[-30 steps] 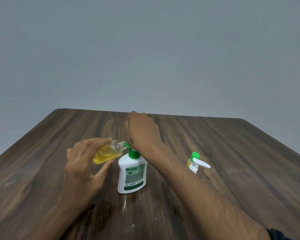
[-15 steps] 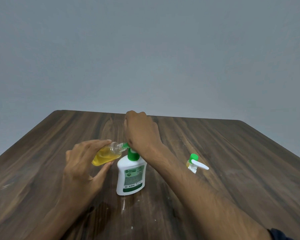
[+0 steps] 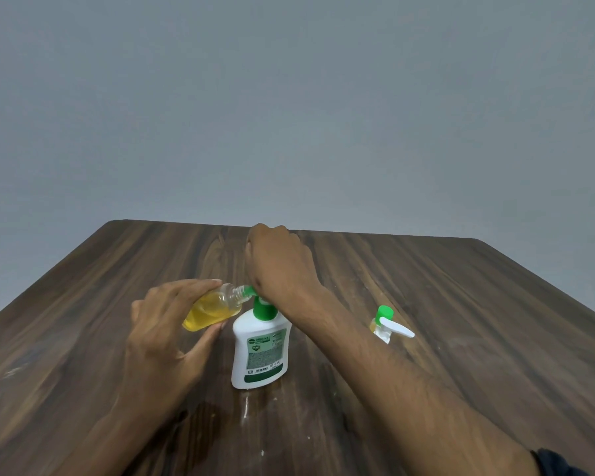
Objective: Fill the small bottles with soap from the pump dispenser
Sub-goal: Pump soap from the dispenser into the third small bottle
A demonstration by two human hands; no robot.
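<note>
Yellow soap fills most of the small bottle [image 3: 213, 309], which the left hand [image 3: 165, 334] holds tilted, fingers over the top and thumb beneath, its open neck set against the green spout of the pump dispenser [image 3: 260, 348]; the dispenser stands upright on the wooden table [image 3: 478, 338], white-bodied with a green collar. The right hand [image 3: 279, 262] sits over the pump head, fingers curled downward; whether they grip the head or merely press on it cannot be told, since the head is hidden beneath the hand. A second small bottle [image 3: 383, 324], capped with a green and white pump top, lies well apart to the right, beyond the right forearm; its fill level is too small to judge.

Risks noted: the bottle in hand looks close to full, so a further stroke could push soap over the neck and onto the fingers; the neck meets the spout only by hand alignment, so a slight drift of the left hand would send soap onto the table; a pale smear already shows on the wood in front of the dispenser; pressing off-centre could tip the dispenser.
</note>
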